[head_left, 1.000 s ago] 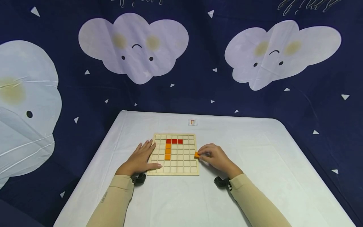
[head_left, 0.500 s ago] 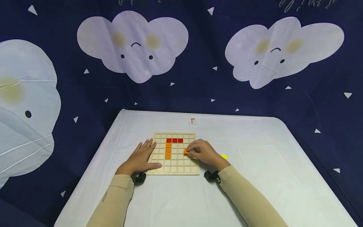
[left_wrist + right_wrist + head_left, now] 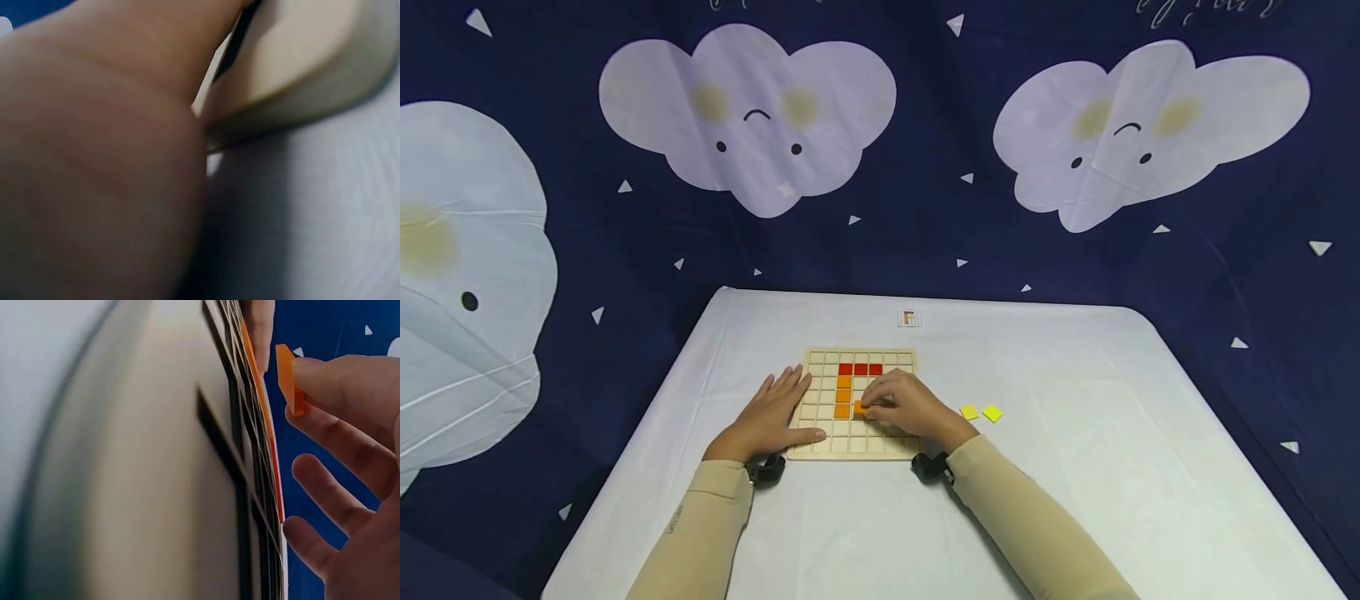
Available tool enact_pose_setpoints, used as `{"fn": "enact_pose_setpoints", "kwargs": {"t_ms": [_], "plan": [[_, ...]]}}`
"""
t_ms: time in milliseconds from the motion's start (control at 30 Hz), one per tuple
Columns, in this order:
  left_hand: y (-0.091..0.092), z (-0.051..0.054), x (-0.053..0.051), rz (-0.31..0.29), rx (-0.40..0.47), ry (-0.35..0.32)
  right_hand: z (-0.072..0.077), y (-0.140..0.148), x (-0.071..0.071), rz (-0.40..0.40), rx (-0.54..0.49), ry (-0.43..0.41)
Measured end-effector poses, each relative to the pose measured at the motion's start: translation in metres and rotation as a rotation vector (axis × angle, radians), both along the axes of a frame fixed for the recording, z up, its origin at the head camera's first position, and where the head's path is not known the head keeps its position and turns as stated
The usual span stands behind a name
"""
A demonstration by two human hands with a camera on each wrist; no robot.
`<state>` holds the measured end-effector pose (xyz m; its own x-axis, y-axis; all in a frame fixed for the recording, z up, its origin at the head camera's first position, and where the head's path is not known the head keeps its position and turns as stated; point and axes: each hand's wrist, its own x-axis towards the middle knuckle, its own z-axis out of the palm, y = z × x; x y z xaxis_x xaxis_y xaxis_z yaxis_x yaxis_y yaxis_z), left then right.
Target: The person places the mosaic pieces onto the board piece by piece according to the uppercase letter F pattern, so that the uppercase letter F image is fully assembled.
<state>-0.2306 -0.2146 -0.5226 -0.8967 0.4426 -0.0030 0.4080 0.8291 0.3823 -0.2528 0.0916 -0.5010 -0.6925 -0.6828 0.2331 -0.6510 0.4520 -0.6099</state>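
A wooden grid board (image 3: 820,450) lies on the white table. Three red tiles (image 3: 861,369) form a row near its far side, and three orange tiles (image 3: 843,396) run down in a column from the row's left end. My left hand (image 3: 769,417) rests flat with spread fingers on the board's left edge. Between thumb and index finger my right hand (image 3: 912,407) pinches an orange tile (image 3: 287,378), just right of the column's lowest tile. In the right wrist view that tile is held slightly off the board. The left wrist view is mostly filled by blurred skin and the board's edge.
Two yellow tiles (image 3: 980,412) lie on the table right of the board, beside the right wrist. A small card with a printed coloured grid pattern (image 3: 909,318) lies beyond the board. A dark blue cloth with clouds (image 3: 925,250) hangs behind the table.
My right hand has carried the orange tile leftward from the board's right edge to beside the orange column. The yellow tiles have come into sight behind it. My left hand stays in place.
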Motion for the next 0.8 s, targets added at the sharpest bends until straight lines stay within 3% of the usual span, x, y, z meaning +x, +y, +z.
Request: {"fn": "enact_pose_setpoints", "kwargs": {"t_ms": [200,433,667,800], "plan": [[-0.001,0.001,-0.001,-0.009,-0.009,0.003,0.002,-0.011,0.009,0.014,0.041,-0.005],[-0.002,-0.001,-0.003,-0.007,-0.020,0.002,0.000,-0.026,0.015,0.050,0.071,0.077],[-0.002,-0.003,-0.003,-0.006,-0.017,0.011,0.000,-0.034,0.020,0.029,0.122,0.084],[-0.002,-0.002,-0.002,-0.009,-0.007,0.017,-0.001,-0.037,0.022,0.032,0.166,0.144]]}}
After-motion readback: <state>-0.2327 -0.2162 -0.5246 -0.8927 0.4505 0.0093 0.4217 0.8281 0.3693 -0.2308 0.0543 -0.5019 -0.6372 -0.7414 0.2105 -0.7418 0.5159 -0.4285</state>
